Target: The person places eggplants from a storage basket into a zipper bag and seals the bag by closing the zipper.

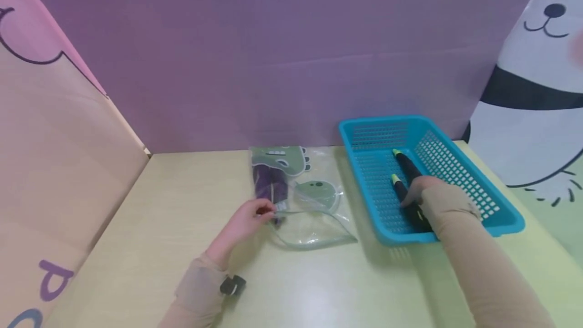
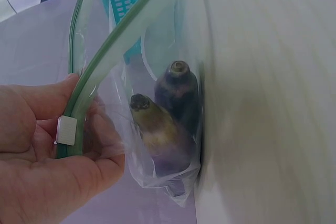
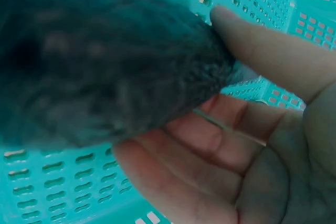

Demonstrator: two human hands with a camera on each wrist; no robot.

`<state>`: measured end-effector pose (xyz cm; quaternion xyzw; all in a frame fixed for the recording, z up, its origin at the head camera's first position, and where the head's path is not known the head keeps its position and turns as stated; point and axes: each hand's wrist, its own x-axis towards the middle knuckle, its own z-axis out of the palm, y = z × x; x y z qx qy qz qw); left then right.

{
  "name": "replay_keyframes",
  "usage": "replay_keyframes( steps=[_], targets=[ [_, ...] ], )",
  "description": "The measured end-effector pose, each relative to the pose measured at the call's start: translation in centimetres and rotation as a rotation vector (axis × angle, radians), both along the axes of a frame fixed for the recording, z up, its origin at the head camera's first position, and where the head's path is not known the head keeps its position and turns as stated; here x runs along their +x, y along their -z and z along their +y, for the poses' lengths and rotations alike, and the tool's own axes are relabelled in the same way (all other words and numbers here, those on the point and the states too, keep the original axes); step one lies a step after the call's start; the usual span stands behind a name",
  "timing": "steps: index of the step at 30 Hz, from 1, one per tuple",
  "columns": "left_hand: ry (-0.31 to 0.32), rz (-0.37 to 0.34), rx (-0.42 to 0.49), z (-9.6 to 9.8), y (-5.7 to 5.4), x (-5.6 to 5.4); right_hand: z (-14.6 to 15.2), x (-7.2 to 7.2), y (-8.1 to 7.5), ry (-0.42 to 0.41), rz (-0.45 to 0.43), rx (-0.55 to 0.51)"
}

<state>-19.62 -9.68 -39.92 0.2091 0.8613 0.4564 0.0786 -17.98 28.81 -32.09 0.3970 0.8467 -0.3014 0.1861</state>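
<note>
A clear zip bag [image 1: 314,227] with green cartoon prints lies on the table, its mouth spread wide. My left hand [image 1: 249,219] pinches the bag's green zip edge beside the white slider [image 2: 66,130]. Inside the bag are two purple, stubby-ended vegetables [image 2: 178,93], one yellowish toward its end. My right hand [image 1: 430,196] reaches into the blue basket [image 1: 380,224], thumb and fingers around the tapered end of a long dark vegetable [image 3: 126,72]. Another dark one [image 1: 407,163] with a yellow-green tip lies beside it, partly hidden by the hand.
The perforated basket stands to the right of the bag. Behind the pale wooden table [image 1: 182,191] rises a purple backdrop [image 1: 273,65]. Printed panels flank both sides, with a panda [image 1: 537,130] on the right one. A small black device [image 1: 233,285] sits at the left wrist.
</note>
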Motion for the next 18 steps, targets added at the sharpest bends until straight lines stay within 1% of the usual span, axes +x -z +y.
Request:
replay_keyframes(
  steps=[3, 4, 6, 10, 13, 15, 18],
  targets=[
    [0.009, -0.007, -0.001, 0.1, 0.3, -0.1, 0.4, -0.4, 0.6, -0.032, -0.017, -0.002],
    [0.008, -0.009, -0.002, 0.1, 0.3, -0.1, 0.6, -0.5, 0.8, -0.061, -0.023, -0.009],
    [-0.001, -0.017, 0.0, 0.2, 0.4, 0.0, 1.1, -1.0, 1.3, -0.151, -0.03, -0.024],
    [-0.01, -0.029, 0.013, 0.1, 0.2, 0.2, 1.5, -1.8, 1.8, -0.226, -0.035, -0.051],
    [-0.014, -0.033, 0.016, 0.1, -0.1, 0.2, 1.5, -2.4, 2.0, -0.179, -0.061, -0.083],
    [-0.017, -0.034, 0.014, 0.2, -0.1, 0.2, 1.5, -2.6, 2.0, -0.243, -0.091, -0.077],
    [-0.022, -0.038, 0.012, 0.3, -0.2, 0.1, 1.7, -2.8, 2.0, -0.291, -0.097, -0.089]
  ],
)
